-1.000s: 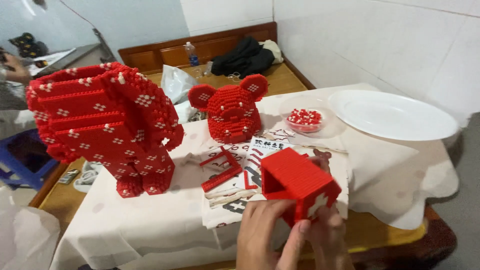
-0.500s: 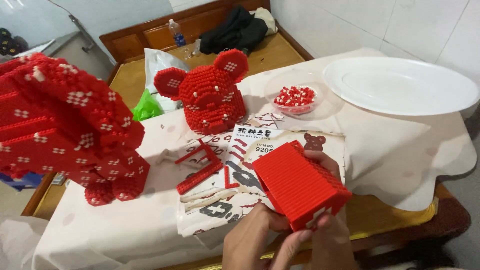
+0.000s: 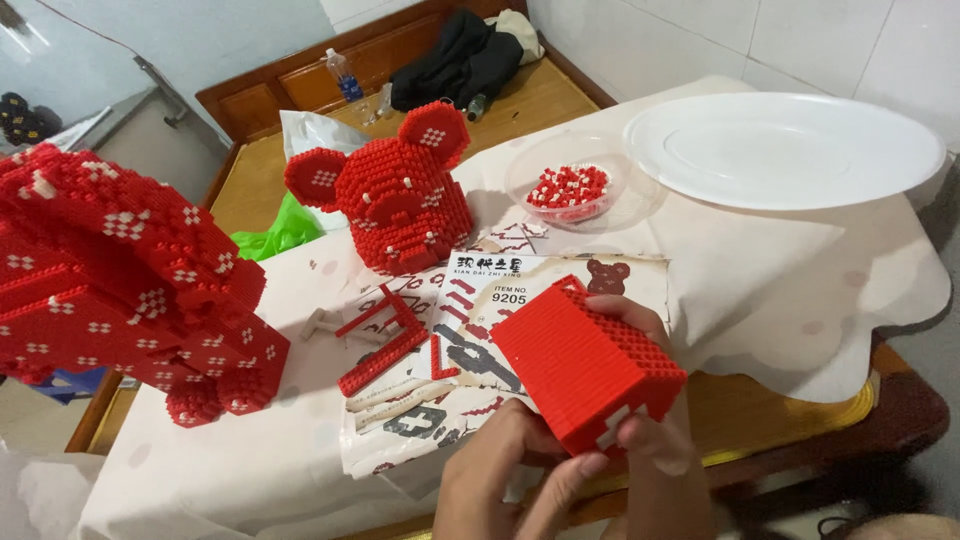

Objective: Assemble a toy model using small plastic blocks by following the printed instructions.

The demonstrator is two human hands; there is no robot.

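Note:
A red block-built box section (image 3: 585,365) with a small white cross on one corner is gripped by both hands near the table's front edge. My left hand (image 3: 505,475) holds it from below and the left. My right hand (image 3: 655,440) wraps its right side, fingers over the top edge. Under it lies a printed instruction sheet (image 3: 470,340) with loose red brick strips (image 3: 385,335) on it. Behind the sheet stands a red brick bear head (image 3: 400,195) with round ears. A large red brick body (image 3: 120,280) with white crosses stands at the left.
A clear bowl of small red and white bricks (image 3: 568,187) sits beside a large white plate (image 3: 785,148) at the back right. A white cloth (image 3: 800,270) covers the table. A wooden bench (image 3: 300,90) behind holds a dark garment, a bottle and plastic bags.
The view has closed in on the table. My hands have turned the red box section so its studded side faces up and left; the other objects stay put.

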